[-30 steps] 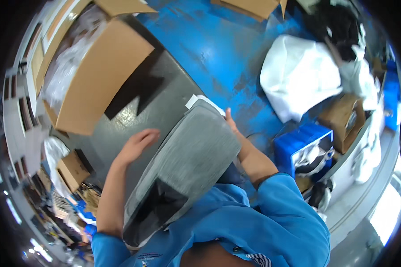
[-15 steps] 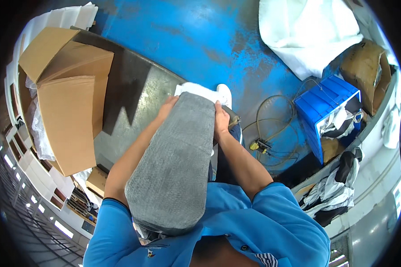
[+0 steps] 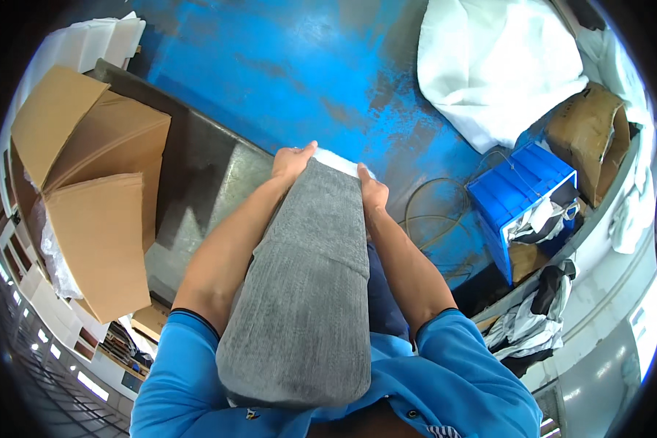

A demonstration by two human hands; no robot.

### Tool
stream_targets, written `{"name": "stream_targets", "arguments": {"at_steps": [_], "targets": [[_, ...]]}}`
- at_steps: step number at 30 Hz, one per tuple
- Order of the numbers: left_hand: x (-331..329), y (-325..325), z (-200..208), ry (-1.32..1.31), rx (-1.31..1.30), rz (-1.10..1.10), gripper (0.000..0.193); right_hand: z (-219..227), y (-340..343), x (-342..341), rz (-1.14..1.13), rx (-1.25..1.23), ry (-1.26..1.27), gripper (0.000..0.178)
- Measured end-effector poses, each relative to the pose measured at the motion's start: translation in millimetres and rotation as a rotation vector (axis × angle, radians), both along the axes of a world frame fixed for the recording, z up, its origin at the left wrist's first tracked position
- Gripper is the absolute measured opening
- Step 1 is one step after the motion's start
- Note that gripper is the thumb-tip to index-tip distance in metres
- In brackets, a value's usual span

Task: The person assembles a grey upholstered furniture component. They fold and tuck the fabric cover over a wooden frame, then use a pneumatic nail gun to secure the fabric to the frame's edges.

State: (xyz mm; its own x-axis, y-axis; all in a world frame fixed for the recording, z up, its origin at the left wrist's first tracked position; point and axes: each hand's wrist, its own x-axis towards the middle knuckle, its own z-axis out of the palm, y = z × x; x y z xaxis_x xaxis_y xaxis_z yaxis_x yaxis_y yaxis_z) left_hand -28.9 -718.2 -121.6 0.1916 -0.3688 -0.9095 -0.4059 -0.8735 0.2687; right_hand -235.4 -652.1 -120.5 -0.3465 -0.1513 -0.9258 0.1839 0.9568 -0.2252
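Note:
A long cushion in grey fabric [image 3: 306,292] stretches from my chest out to my hands, its near end wide and rounded against my blue shirt. White material [image 3: 336,165] shows along its far end. My left hand [image 3: 293,160] grips the far left corner with the thumb on the edge. On the far right corner, my right hand [image 3: 373,190] is closed in the same way, thumb pointing forward. The cushion's underside and most of my fingers beneath it are hidden. A crease runs across the fabric about midway.
An opened cardboard box [image 3: 98,233] with clear plastic wrap stands on a grey metal table [image 3: 204,182] at left. To the right are a blue crate [image 3: 522,171] with cloth scraps, a coiled hose [image 3: 427,208], a white sack [image 3: 496,69] and another carton [image 3: 584,139] on the floor.
Both hands have stayed on the cushion's far end, which has shifted slightly right. My left hand now grips higher, nearer the corner. The white shoe and yellow-ended hose tool are now hidden.

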Motion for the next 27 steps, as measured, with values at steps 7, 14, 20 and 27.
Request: {"name": "stream_targets", "arguments": {"at_steps": [7,14,20,27], "targets": [[-2,-7,-75,-0.177,-0.001,-0.248,0.074,-89,-3,-8,0.184,0.101,0.078,0.077],[4,-2,-71,-0.047,0.031,-0.349,0.07,-107,8,-8,-0.192,0.131,-0.204,0.082],[-4,-17,-89,-0.244,-0.174,-0.603,0.064,-150,14,-13,0.216,0.116,-0.119,0.084],[13,13,-65,-0.246,-0.366,-0.685,0.056,-100,-66,0,0.877,-0.125,-0.39,0.079]]}}
